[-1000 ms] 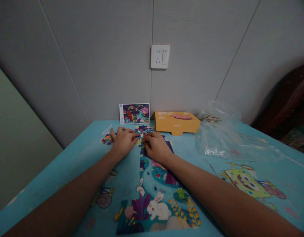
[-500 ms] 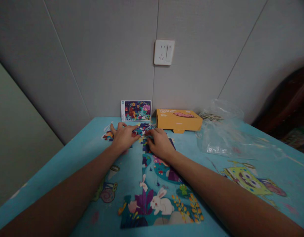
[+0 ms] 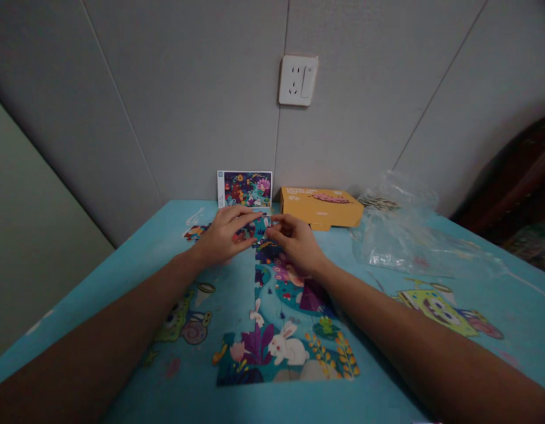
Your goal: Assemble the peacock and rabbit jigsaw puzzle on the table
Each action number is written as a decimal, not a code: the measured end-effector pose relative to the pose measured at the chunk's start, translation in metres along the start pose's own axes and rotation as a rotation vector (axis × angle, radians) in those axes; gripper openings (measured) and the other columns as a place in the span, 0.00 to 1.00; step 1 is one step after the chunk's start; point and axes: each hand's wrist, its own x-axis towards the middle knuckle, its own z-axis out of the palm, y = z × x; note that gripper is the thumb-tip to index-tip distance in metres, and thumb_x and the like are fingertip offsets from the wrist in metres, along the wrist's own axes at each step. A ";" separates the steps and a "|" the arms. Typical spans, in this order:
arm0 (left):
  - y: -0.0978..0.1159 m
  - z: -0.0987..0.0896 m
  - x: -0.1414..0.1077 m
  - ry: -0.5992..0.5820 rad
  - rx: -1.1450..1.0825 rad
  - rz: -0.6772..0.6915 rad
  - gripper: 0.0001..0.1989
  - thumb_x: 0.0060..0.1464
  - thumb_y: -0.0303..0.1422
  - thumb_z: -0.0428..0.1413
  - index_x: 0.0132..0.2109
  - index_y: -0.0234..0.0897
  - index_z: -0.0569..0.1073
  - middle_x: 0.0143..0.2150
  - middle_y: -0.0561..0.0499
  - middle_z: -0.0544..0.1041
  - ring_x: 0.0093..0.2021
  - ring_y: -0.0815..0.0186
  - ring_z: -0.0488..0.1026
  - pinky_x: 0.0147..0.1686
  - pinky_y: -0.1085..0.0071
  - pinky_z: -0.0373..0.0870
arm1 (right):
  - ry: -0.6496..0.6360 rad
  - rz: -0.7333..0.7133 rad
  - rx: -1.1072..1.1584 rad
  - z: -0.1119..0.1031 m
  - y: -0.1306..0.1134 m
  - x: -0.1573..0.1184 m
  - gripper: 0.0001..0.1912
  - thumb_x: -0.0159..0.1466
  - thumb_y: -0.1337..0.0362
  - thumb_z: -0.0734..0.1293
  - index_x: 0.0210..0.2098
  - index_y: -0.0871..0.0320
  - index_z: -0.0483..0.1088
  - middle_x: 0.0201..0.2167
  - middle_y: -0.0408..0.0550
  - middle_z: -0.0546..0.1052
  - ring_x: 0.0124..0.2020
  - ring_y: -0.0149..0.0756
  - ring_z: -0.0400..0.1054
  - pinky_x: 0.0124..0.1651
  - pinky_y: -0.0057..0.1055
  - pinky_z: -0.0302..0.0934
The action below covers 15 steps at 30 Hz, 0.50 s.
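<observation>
A partly assembled jigsaw puzzle (image 3: 281, 347) with rabbits, flowers and a frog lies flat on the table. Beyond its far end, both hands meet over a small joined cluster of puzzle pieces (image 3: 260, 229). My left hand (image 3: 225, 238) holds the cluster from the left, thumb at the near edge and fingers along the far edge. With thumb and fingertips, my right hand (image 3: 296, 242) pinches a puzzle piece (image 3: 267, 222) at the cluster's right side; the fingers partly hide it. Other loose puzzle pieces (image 3: 193, 233) lie left of my left hand.
A picture card (image 3: 248, 189) leans against the wall behind the hands. Beside it stands a yellow box (image 3: 320, 207). Crumpled clear plastic bags (image 3: 400, 247), one with pieces inside, lie at right. A blue cartoon-print cloth (image 3: 201, 365) covers the table; a socket (image 3: 298, 80) is on the wall.
My left hand has slid slightly right, its fingers now stretched along the cluster. My right hand has lifted off the pieces and turned into a pinch. The view has tilted down slightly.
</observation>
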 end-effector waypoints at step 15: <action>0.007 -0.024 -0.006 -1.076 -1.031 -0.543 0.16 0.42 0.36 0.68 0.33 0.34 0.70 0.28 0.54 0.79 0.18 0.68 0.75 0.15 0.80 0.70 | -1.006 0.223 -0.014 0.005 -0.037 -0.030 0.11 0.60 0.63 0.64 0.23 0.61 0.68 0.21 0.42 0.76 0.15 0.23 0.62 0.20 0.21 0.54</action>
